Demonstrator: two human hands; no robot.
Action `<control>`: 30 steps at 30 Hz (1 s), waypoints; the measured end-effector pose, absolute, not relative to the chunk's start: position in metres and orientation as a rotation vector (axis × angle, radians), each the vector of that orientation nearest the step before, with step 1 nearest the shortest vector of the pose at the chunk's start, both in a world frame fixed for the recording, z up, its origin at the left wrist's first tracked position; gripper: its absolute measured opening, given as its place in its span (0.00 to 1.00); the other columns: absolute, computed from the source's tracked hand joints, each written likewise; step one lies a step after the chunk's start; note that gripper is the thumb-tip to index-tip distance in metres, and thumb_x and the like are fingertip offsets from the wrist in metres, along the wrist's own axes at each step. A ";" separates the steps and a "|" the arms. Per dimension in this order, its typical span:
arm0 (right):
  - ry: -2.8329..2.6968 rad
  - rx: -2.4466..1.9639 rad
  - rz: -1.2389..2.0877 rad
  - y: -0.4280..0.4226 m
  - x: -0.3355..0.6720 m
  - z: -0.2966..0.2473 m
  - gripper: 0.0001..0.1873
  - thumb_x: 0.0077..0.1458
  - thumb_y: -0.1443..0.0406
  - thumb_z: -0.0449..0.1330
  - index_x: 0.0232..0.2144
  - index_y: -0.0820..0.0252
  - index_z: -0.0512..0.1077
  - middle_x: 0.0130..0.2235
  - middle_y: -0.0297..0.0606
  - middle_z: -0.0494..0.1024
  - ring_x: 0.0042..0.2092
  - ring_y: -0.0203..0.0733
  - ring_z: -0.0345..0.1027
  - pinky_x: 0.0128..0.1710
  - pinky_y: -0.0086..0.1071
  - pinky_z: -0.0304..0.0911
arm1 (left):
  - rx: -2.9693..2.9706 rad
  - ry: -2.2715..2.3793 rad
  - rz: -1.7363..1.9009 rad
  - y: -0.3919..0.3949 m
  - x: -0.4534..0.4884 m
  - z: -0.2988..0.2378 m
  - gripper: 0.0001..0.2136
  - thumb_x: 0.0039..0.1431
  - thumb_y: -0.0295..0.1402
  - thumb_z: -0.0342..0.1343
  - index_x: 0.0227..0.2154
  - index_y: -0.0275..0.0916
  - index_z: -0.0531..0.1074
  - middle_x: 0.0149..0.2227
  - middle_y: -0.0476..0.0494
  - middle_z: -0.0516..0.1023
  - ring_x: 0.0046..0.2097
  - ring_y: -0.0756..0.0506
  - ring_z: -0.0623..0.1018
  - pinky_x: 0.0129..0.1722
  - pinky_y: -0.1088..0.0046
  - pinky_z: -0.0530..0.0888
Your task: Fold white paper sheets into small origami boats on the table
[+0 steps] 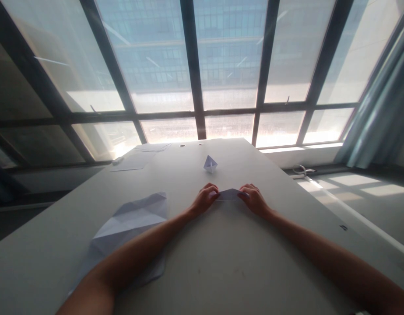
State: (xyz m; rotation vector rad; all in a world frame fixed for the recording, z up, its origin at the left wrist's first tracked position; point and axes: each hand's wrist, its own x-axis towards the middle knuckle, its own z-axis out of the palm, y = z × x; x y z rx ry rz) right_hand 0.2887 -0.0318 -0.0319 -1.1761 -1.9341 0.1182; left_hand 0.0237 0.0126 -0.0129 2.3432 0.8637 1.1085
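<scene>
A small folded piece of white paper [230, 194] lies on the grey table [221, 262] between my two hands. My left hand [205, 197] pinches its left end with curled fingers. My right hand [253, 197] pinches its right end the same way. Both forearms stretch forward across the table. A finished small folded paper figure [210, 164] stands on the table just beyond my hands.
A larger creased sheet of white paper [132, 221] lies to the left, partly under my left forearm. More flat sheets [136, 161] lie at the table's far left corner. Large windows run behind the table, and a curtain [382, 109] hangs at the right.
</scene>
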 end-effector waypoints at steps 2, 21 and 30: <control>-1.933 -1.173 0.109 -0.031 0.290 -0.033 0.18 0.66 0.52 0.54 0.32 0.56 0.76 0.39 0.41 0.78 0.42 0.47 0.68 0.46 0.39 0.59 | 2.306 0.900 1.106 0.014 0.024 -0.012 0.15 0.68 0.40 0.49 0.32 0.37 0.75 0.39 0.41 0.76 0.40 0.45 0.75 0.43 0.68 0.72; -1.847 -1.309 0.064 -0.032 0.288 -0.031 0.11 0.63 0.61 0.55 0.31 0.57 0.75 0.40 0.41 0.78 0.43 0.46 0.69 0.46 0.37 0.58 | 2.137 1.060 1.010 0.022 0.022 -0.019 0.09 0.55 0.34 0.58 0.38 0.36 0.75 0.31 0.46 0.78 0.31 0.47 0.75 0.33 0.74 0.70; -1.850 -1.300 0.108 -0.034 0.287 -0.029 0.14 0.62 0.62 0.55 0.23 0.57 0.67 0.28 0.36 0.71 0.30 0.39 0.63 0.33 0.31 0.55 | 2.150 1.147 1.098 0.017 0.023 -0.017 0.06 0.54 0.31 0.57 0.36 0.39 0.70 0.30 0.50 0.75 0.29 0.50 0.73 0.29 0.77 0.69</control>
